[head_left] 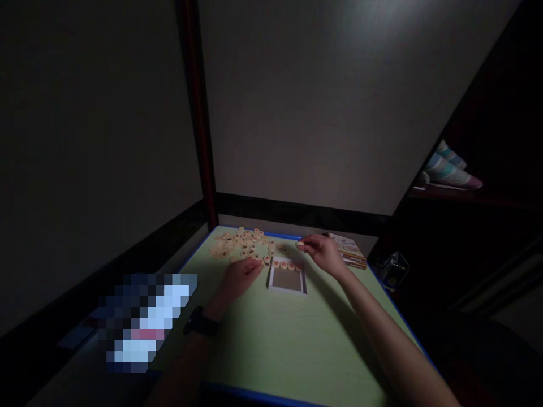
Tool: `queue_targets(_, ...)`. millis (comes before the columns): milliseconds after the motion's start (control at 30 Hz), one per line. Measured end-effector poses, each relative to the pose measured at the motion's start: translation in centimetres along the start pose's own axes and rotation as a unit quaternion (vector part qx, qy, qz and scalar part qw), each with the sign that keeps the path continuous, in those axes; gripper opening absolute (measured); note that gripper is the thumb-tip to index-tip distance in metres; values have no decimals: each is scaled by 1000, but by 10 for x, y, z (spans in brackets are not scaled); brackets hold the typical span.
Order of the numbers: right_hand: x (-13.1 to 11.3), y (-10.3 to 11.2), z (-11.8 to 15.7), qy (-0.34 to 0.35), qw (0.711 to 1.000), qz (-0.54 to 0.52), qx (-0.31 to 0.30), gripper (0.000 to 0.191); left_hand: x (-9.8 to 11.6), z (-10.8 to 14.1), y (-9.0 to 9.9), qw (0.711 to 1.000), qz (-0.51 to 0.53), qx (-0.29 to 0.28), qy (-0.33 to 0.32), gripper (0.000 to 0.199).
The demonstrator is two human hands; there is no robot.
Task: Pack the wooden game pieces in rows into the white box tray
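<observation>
Head view: box [287, 291] holds four discs [284, 265], right hand [324, 255] pinches another [300, 243], cannot tell grip of left hand [241, 278].

I have my bare left hand [241, 275] low, just left of the shallow, square, white-rimmed tray [287, 291], its fingers curled inward and its wrist wearing a black band [201, 322]; what the fingertips grip is too small to tell. My bare right hand [324, 255] is beyond the tray's far right corner, thumb and fingers pinched on a small pale disc [300, 243], with the bare right forearm [377, 319] slanting in from the tray's near right.
</observation>
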State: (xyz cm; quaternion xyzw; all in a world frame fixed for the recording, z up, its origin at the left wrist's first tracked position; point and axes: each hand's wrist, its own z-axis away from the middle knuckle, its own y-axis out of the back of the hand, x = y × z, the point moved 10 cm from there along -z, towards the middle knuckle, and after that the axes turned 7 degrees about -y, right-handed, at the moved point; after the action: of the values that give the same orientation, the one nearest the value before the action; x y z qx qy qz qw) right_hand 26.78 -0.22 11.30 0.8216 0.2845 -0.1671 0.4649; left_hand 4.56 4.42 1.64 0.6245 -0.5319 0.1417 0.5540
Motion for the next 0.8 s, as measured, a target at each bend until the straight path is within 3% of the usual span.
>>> queue_targets(67, -7, -7, 2, 20, 1000, 1, -16, 10, 1, 0, 13, 996, -89, 22, 20, 26)
queue_targets(167, -27, -46, 14, 71, 991, 42, -104, 14, 8, 2, 21, 987, -155, 34, 33, 27)
queue_targets(267, -24, -84, 27, 51, 978, 123, -164, 17, 24, 6, 0, 989, -144, -18, -35, 23)
queue_targets(367, -12, -104, 35, 17, 970, 150, -191, 21, 35, 13, -24, 981, -151, -74, -96, 21)
queue_targets(533, -11, -111, 39, 38, 973, 113, -197, 20, 39, 18, -38, 968, -198, -107, -114, 27)
queue_targets(800, -15, -112, 40, 58, 980, 68, -180, 24, 53, 25, -35, 971, -196, -106, -91, 25)
